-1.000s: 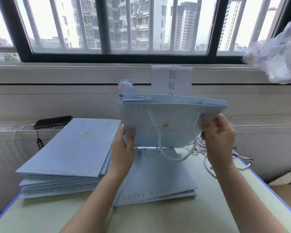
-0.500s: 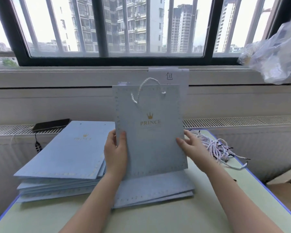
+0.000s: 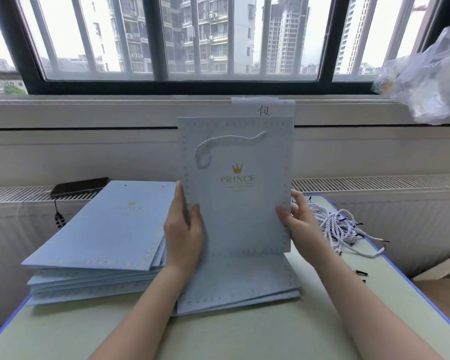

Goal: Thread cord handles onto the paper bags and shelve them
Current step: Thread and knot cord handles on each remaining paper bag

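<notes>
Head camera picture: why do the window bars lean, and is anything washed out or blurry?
Head view: the wide lens makes the window bars lean outward near the edges; daylight washes the sky white; the bag is evenly lit with sharp gold print; the print on the stack beside it looks smeared.

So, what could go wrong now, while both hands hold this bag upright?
The left hand and right hand pinch the held bag only low on its sides, so its top may bend or tip. The cord handle lies loose on the front and might snag. The loose cords lie near the right edge of the table; an arm could sweep them off.
</notes>
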`<control>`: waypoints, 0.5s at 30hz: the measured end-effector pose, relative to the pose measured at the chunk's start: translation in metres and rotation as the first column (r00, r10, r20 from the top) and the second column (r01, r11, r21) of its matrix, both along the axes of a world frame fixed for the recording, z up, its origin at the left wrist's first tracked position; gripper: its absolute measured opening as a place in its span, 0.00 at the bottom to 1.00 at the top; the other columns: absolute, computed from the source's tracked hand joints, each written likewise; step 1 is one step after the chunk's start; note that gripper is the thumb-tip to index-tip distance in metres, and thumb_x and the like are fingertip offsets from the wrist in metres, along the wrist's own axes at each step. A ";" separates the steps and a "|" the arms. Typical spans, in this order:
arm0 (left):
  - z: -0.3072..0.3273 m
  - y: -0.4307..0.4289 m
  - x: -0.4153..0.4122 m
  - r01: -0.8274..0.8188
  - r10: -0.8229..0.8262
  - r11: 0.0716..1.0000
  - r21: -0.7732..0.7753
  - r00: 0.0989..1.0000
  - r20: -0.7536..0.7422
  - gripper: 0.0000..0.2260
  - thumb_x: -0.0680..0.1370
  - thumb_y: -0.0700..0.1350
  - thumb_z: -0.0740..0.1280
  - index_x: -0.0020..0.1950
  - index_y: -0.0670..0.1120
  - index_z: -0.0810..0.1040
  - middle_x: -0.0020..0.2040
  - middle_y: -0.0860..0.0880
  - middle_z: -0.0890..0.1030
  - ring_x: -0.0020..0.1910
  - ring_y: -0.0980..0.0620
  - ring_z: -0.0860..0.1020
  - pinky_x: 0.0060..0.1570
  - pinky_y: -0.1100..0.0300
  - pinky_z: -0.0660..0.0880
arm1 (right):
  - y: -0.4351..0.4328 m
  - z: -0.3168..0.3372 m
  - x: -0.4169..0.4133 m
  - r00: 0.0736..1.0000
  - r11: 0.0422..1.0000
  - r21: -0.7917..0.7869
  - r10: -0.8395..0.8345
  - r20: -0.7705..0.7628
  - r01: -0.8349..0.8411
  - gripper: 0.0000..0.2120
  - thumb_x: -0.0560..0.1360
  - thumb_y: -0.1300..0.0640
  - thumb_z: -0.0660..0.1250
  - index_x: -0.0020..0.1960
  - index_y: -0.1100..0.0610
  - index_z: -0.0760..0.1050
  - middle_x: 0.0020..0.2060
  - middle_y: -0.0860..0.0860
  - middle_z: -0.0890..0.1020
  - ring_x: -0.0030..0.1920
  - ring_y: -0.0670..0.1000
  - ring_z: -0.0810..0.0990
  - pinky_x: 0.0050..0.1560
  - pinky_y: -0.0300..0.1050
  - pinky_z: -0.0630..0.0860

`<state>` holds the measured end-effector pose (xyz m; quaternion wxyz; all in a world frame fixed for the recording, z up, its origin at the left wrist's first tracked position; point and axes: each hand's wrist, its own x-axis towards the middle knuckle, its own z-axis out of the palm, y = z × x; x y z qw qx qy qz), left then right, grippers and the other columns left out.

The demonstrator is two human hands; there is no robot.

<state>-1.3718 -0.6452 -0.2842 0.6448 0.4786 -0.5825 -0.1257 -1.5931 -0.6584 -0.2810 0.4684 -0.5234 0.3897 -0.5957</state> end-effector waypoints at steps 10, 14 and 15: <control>-0.005 -0.008 0.000 0.012 -0.006 0.995 -0.101 0.998 0.056 0.29 0.76 0.37 0.58 0.76 0.41 0.52 0.71 0.58 0.58 0.71 0.62 0.57 0.71 0.66 0.56 | 0.002 0.002 0.000 0.996 0.996 -0.068 0.066 0.066 -0.061 0.15 0.70 0.53 0.72 0.54 0.51 0.71 0.45 0.54 0.83 0.42 0.50 0.82 0.40 0.46 0.81; 0.003 -0.001 -0.004 -0.137 0.254 0.936 -0.324 0.900 0.354 0.32 0.75 0.40 0.59 0.77 0.46 0.49 0.76 0.43 0.53 0.76 0.46 0.49 0.74 0.54 0.47 | 0.004 0.006 0.004 0.999 0.996 -0.076 0.044 0.029 -0.041 0.11 0.77 0.65 0.62 0.55 0.52 0.71 0.45 0.52 0.84 0.45 0.53 0.82 0.47 0.52 0.81; 0.006 0.002 -0.006 -0.150 0.316 0.917 -0.370 0.840 0.442 0.33 0.75 0.42 0.59 0.77 0.48 0.48 0.77 0.44 0.51 0.77 0.46 0.47 0.74 0.51 0.46 | 0.006 0.008 0.005 0.998 0.995 -0.086 0.047 0.030 -0.044 0.11 0.76 0.63 0.64 0.55 0.52 0.72 0.45 0.52 0.84 0.45 0.54 0.82 0.47 0.53 0.81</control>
